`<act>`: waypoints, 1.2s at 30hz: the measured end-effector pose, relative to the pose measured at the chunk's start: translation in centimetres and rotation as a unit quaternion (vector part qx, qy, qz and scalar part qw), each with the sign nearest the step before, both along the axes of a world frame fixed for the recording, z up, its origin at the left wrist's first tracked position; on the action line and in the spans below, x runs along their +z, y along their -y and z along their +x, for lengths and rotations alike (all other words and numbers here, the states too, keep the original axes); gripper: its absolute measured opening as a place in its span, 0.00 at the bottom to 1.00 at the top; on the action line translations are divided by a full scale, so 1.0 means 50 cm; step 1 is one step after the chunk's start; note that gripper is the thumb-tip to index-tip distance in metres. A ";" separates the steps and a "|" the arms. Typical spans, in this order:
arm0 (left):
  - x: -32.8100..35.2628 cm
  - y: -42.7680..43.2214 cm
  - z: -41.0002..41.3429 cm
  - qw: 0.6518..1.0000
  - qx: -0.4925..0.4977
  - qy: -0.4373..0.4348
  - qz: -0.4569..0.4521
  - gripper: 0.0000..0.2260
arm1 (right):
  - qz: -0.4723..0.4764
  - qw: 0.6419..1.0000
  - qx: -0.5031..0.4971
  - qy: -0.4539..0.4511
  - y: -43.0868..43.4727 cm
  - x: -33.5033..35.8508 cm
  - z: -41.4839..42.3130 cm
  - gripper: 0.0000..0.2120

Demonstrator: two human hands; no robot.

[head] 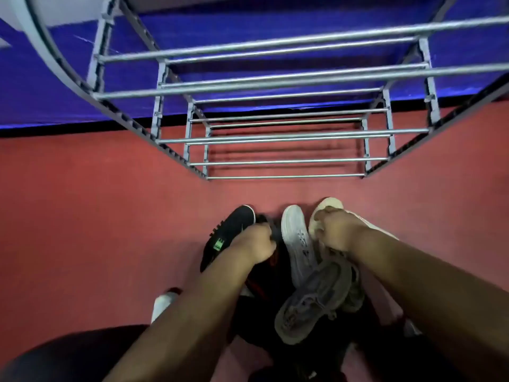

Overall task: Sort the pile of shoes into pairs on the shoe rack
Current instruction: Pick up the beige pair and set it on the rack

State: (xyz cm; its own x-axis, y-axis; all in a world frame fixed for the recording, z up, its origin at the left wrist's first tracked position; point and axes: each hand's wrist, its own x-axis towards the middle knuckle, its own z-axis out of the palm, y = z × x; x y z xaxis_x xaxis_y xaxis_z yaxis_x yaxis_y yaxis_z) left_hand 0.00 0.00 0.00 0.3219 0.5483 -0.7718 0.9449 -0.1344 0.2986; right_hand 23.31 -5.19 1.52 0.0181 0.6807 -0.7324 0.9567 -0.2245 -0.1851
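Note:
A pile of shoes lies on the red floor in front of an empty metal shoe rack (286, 161). My left hand (256, 244) is closed on a black shoe with red trim (271, 260), beside a black shoe with a green tag (230, 230). My right hand (337, 230) grips a cream shoe (329, 205) at the pile's right side. Between my hands lies a white sneaker (297, 238). A grey sneaker (314, 299) rests on its side nearer to me. Further dark shoes sit under my arms, mostly hidden.
The rack's silver bars (275, 84) rise in tiers against a blue wall (41, 86). A white and red shoe (165, 301) pokes out left of my left arm. A dark rounded shape (68, 354) fills the lower left corner. Bare red floor (82, 202) stretches to the left.

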 end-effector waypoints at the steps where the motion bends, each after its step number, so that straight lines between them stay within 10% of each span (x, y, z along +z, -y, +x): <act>1: -0.033 0.003 0.017 1.000 0.008 0.016 0.014 0.14 | 0.002 1.000 0.010 0.019 -0.002 -0.037 0.006 0.25; 11: -0.180 0.001 0.134 0.994 0.051 -0.039 0.091 0.20 | -0.095 0.995 -0.003 0.020 -0.095 -0.146 0.039 0.15; 19: -0.190 0.000 0.104 0.964 0.238 0.115 0.009 0.04 | -0.043 0.994 -0.067 0.080 0.000 -0.173 0.032 0.29; 30: -0.050 0.013 0.076 0.871 0.396 0.249 0.149 0.12 | -0.147 0.965 -0.098 0.196 0.022 -0.205 -0.030 0.38; 36: 0.029 -0.009 -0.011 0.852 0.401 0.289 0.172 0.16 | -0.046 0.990 -0.077 0.109 0.043 -0.089 -0.078 0.15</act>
